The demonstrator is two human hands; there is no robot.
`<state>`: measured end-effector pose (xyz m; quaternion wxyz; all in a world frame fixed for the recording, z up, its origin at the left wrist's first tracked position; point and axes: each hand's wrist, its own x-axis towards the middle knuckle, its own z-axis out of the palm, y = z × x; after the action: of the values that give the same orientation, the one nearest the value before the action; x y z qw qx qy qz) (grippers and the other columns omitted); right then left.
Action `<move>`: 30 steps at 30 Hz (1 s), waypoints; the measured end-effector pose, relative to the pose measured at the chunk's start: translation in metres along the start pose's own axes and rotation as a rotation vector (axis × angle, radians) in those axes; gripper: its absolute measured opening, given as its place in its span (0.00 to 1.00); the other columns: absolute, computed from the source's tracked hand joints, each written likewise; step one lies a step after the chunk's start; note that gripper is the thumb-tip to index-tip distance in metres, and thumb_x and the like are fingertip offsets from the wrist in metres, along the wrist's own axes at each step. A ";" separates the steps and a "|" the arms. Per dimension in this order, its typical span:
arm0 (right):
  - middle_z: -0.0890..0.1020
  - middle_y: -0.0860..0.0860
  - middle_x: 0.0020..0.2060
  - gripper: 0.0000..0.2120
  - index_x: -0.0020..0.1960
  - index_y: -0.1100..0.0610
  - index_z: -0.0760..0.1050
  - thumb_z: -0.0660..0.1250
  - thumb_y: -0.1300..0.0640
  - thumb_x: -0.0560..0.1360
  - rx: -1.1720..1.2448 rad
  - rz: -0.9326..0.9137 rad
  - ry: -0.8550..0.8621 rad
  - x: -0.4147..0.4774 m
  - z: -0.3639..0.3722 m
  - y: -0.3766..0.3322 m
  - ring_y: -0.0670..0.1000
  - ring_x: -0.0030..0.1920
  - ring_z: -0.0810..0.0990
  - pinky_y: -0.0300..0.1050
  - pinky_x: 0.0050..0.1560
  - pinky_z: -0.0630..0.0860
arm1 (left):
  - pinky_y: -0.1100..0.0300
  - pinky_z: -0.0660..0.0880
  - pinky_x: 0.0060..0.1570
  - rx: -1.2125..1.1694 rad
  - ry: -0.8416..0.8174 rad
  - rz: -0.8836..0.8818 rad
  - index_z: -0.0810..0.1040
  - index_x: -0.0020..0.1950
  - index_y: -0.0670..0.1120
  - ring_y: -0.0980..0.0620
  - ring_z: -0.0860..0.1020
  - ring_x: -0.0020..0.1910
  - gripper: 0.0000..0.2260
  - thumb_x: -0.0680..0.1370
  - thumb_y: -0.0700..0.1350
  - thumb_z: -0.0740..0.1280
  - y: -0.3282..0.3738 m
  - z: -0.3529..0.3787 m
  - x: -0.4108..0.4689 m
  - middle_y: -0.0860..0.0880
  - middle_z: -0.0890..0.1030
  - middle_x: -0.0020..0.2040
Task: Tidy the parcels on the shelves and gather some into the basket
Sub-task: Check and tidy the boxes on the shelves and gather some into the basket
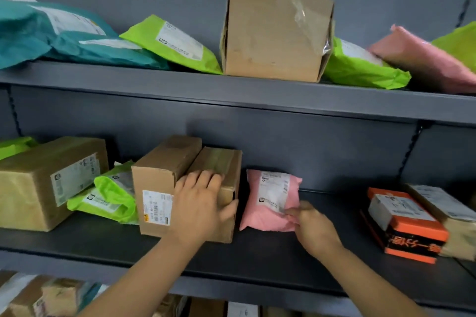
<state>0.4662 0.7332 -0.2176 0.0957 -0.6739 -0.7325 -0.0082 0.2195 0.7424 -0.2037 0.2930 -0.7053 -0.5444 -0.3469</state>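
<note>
On the middle shelf [322, 247] two cardboard boxes stand side by side. My left hand [199, 207] grips the right-hand box [222, 162], fingers over its top and thumb on its front right edge. The left-hand box [159, 180] carries a white label on its front. Just right of them a pink mailer bag [268, 201] stands upright, and my right hand [313, 229] pinches its lower right corner. No basket is in view.
An orange-and-black box [407, 226] and a brown parcel [453, 216] sit at the middle shelf's right. A large cardboard box [38, 183] and green mailer [108, 198] are at its left. The upper shelf [231, 90] holds teal, green and pink mailers and a tall cardboard box [277, 33].
</note>
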 end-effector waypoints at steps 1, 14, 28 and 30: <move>0.70 0.51 0.63 0.23 0.67 0.46 0.71 0.58 0.63 0.76 -0.020 0.019 0.014 -0.005 -0.001 0.004 0.55 0.58 0.76 0.46 0.56 0.75 | 0.51 0.67 0.47 -0.007 0.007 -0.008 0.80 0.50 0.48 0.45 0.77 0.46 0.23 0.67 0.63 0.62 0.001 0.001 0.000 0.49 0.80 0.47; 0.45 0.46 0.77 0.33 0.77 0.45 0.49 0.60 0.43 0.77 -0.014 -0.168 0.077 -0.013 -0.033 -0.025 0.54 0.76 0.42 0.56 0.75 0.46 | 0.43 0.67 0.58 -0.047 -0.028 -0.093 0.80 0.52 0.47 0.45 0.78 0.51 0.22 0.70 0.61 0.58 0.012 -0.008 -0.006 0.49 0.81 0.48; 0.49 0.46 0.77 0.26 0.74 0.44 0.60 0.58 0.39 0.78 -0.036 0.148 -0.169 -0.020 -0.019 0.060 0.57 0.77 0.43 0.64 0.72 0.51 | 0.40 0.72 0.48 -0.030 -0.158 -0.210 0.78 0.56 0.48 0.41 0.73 0.55 0.24 0.70 0.61 0.56 0.021 -0.006 -0.003 0.48 0.78 0.54; 0.54 0.48 0.76 0.26 0.73 0.45 0.62 0.58 0.39 0.77 -0.011 0.116 -0.095 -0.021 -0.018 0.061 0.55 0.76 0.48 0.60 0.74 0.51 | 0.38 0.71 0.50 -0.053 -0.157 -0.232 0.78 0.56 0.48 0.40 0.73 0.55 0.21 0.70 0.60 0.62 0.027 -0.007 -0.001 0.48 0.78 0.55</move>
<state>0.5303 0.7153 -0.2100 0.0573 -0.7156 -0.6957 0.0255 0.2444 0.7302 -0.2014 0.1888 -0.6700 -0.6343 -0.3364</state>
